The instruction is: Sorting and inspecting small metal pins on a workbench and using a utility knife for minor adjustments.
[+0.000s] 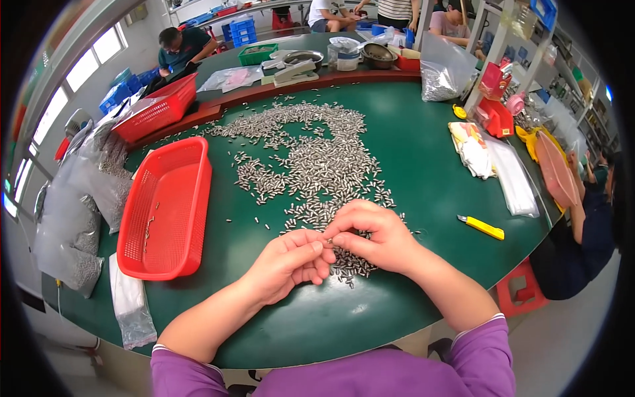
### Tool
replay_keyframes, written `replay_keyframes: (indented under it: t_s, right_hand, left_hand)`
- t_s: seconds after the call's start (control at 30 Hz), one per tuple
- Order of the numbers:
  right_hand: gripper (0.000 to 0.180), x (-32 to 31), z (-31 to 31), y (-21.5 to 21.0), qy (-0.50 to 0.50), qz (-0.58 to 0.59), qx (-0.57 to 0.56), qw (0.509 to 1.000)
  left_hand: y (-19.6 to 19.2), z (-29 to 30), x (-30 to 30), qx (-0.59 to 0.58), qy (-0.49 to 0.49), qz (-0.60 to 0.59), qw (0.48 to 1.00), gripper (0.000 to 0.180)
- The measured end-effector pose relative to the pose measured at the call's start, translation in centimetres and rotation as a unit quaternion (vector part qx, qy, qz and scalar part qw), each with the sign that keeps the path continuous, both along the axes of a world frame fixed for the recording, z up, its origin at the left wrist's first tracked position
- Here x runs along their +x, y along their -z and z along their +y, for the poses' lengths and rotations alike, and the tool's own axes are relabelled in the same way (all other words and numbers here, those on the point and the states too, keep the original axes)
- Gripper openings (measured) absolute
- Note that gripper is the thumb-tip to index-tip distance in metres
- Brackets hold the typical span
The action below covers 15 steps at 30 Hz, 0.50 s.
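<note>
A wide heap of small silvery metal pins (324, 162) is spread over the green table (423, 172). At its near end my two hands meet, fingertips close together. My left hand (291, 261) is turned partly palm up, its fingers curled and the thumb pressed toward them. From the right, my right hand (370, 231) pinches thumb and forefinger beside the left fingertips. Whatever lies between the fingers is too small and too hidden to name. To the left stands a red plastic basket (202, 225) with a few small parts on its bottom.
Bags of metal parts (73, 231) crowd the left edge. A yellow utility knife (481, 227), plastic sleeves (512, 175) and a cloth (471, 151) lie at right. Behind the raised brown edge stand a scale (296, 73) and bowls (379, 55). Other people sit around.
</note>
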State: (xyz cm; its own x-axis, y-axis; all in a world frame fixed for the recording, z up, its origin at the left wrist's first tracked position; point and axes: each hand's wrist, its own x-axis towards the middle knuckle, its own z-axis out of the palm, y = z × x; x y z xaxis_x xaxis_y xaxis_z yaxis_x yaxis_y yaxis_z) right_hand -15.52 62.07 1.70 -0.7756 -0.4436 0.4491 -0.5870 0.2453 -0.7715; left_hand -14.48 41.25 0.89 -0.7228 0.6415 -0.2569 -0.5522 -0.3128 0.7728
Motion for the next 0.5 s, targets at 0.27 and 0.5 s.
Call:
replay_keyframes:
  t_s: [0.27, 0.5]
  right_hand:
    - [0.014, -0.04, -0.2, 0.21, -0.026, 0.048, 0.031, 0.998]
    - [0.022, -0.19, -0.23, 0.58, 0.057, 0.048, 0.015, 0.997]
  left_hand:
    - [0.33, -0.12, -0.1, -0.041, 0.023, 0.013, 0.999, 0.015]
    - [0.6, -0.02, -0.11, -0.039, 0.006, 0.038, 0.998, 0.015]
